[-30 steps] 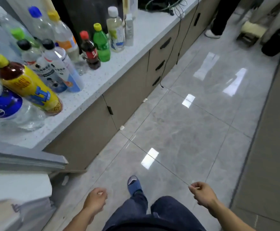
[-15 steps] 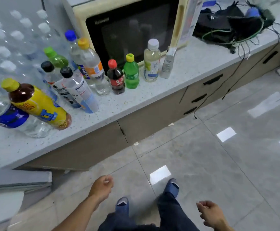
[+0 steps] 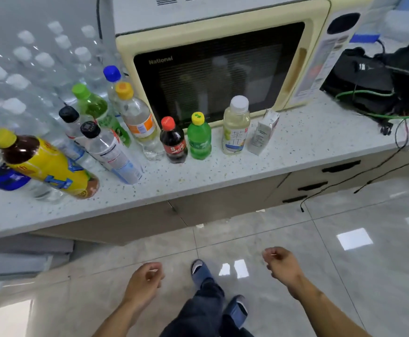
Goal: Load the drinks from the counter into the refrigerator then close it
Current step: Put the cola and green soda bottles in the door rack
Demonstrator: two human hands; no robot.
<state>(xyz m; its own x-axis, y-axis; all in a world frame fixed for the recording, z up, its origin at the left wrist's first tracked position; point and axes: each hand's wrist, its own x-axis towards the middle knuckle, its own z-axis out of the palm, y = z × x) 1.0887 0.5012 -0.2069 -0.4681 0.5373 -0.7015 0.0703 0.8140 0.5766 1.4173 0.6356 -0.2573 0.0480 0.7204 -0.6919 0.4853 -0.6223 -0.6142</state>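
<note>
Below, both hands — left hand [image 3: 145, 283], right hand [image 3: 282, 263] — hang empty before the counter [image 3: 295, 144].

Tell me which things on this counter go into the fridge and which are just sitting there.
For the fridge: cola bottle, green soda bottle, pale tea bottle, small carton, yellow-label tea bottle, orange-label bottle.

Just sitting there: microwave, black bag, green cable.

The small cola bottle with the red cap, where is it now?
In the head view, the cola bottle stands on the counter before the microwave, just left of the small green bottle.
</note>
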